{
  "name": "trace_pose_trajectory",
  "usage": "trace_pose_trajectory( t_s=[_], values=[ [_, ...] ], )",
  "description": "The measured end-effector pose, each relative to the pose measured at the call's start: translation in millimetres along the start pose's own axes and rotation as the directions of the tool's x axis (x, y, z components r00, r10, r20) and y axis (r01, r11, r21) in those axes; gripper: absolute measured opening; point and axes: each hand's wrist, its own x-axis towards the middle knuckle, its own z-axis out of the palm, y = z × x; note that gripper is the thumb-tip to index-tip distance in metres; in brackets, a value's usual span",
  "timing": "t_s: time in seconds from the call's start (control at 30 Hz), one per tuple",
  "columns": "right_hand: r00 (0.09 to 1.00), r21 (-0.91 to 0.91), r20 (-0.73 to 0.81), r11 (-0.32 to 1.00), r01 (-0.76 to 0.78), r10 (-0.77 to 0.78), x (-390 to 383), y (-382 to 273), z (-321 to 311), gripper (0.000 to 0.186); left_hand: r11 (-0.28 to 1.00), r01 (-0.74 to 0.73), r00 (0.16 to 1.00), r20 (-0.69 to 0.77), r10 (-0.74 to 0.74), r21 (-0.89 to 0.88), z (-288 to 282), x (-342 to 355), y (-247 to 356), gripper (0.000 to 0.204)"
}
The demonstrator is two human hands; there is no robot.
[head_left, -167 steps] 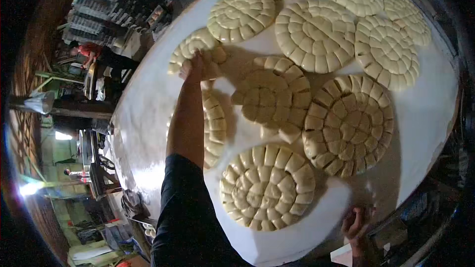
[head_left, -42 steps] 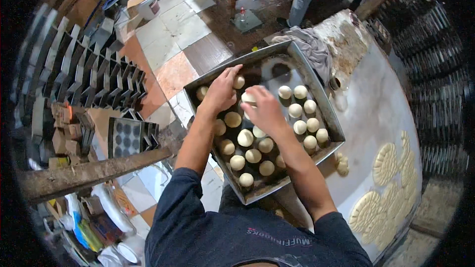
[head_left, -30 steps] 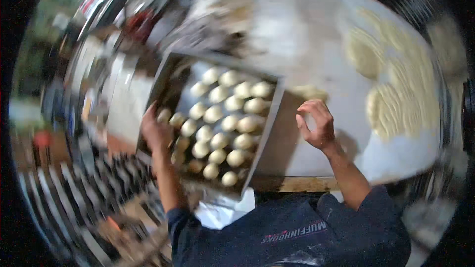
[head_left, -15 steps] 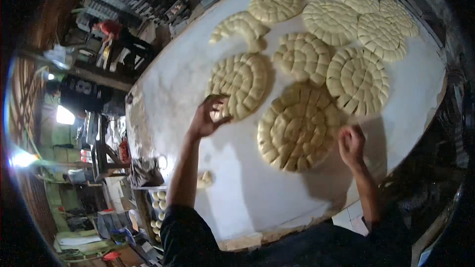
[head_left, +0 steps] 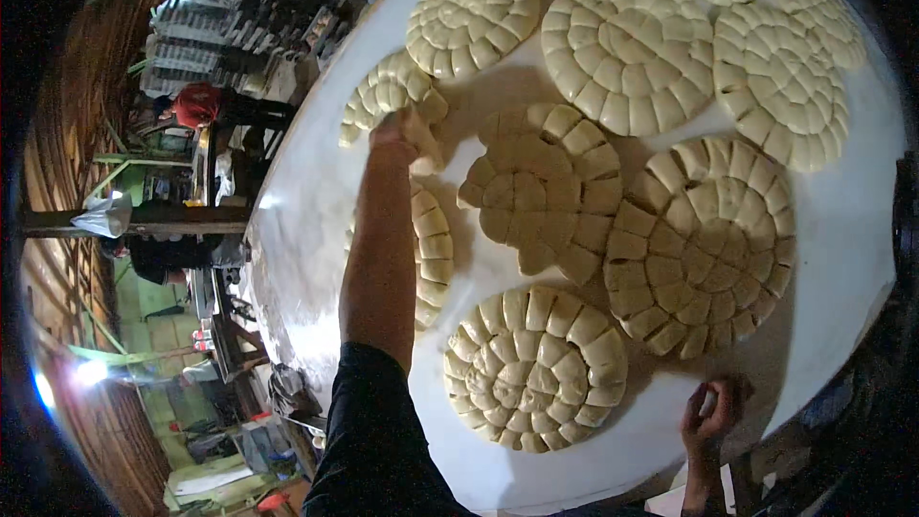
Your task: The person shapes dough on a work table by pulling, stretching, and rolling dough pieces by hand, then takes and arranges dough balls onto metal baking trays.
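My left hand reaches over the table to a partly formed ring of pale dough at the upper left. Its fingers are mostly hidden. A segmented dough round lies partly behind that forearm. My right hand rests low on the right with curled fingers; what they hold, if anything, is unclear. Left of it sits a glossy spiral of cut dough pieces. An irregular cluster of pieces and a large round fill the middle.
More dough rounds cover the far part of the pale table. Beyond its left edge, one person in red and another in dark clothes stand at benches. Stacked metal moulds line the back.
The view has swung from the tray of dough balls to the table. My left hand has moved forward to the upper-left ring; my right hand is lower in the view.
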Motion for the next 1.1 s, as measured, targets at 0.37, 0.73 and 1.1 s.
trace_pose_trajectory(
  t_s=[0.37, 0.73, 1.1],
  values=[
    [0.993, 0.068, -0.101, 0.996, -0.055, 0.062, 2.4, 13.5, 24.3, 0.012, 0.979, -0.153, 0.988, -0.04, 0.149, -0.132, 52.2, 27.5, -36.7, 0.046],
    [0.946, 0.064, -0.268, 0.976, 0.206, -0.182, 43.8, -2.8, 32.1, 0.018, 0.946, -0.31, 0.926, -0.255, 0.278, -0.097, 85.2, -107.2, -114.9, 0.032],
    [0.963, 0.717, -0.27, 0.665, 0.208, -0.011, -18.6, -17.9, 62.1, 0.02, 0.797, -0.502, 0.812, -0.501, 0.3, -0.336, 65.8, -205.7, -197.5, 0.023]
  ],
)
